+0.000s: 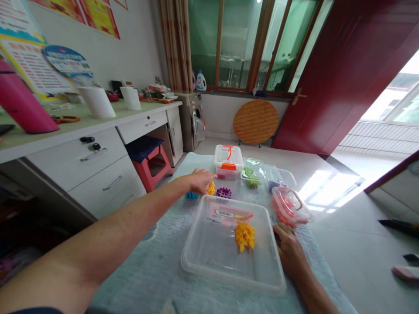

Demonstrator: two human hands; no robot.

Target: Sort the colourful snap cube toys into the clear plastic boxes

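Observation:
My left hand (200,179) reaches forward with its fingers stretched out, over a yellow-orange plastic piece (210,188). Blue pieces (192,195) lie just below that hand, and a purple toothed building piece (224,192) lies to its right. In front of me is a large clear plastic bin (209,261) holding a clump of yellow building pieces (245,236). My right hand (290,246) rests by the bin's right wall with curled fingers. Something dark shows under these fingers, too hidden to name.
Behind the bin stand a lidded clear box with orange latches (228,167), a clear box of green pieces (252,172), a box with dark blue pieces (274,185) and a lidded box of red pieces (288,207). A blue cloth (147,266) covers the table. A drawer desk (94,161) is at left.

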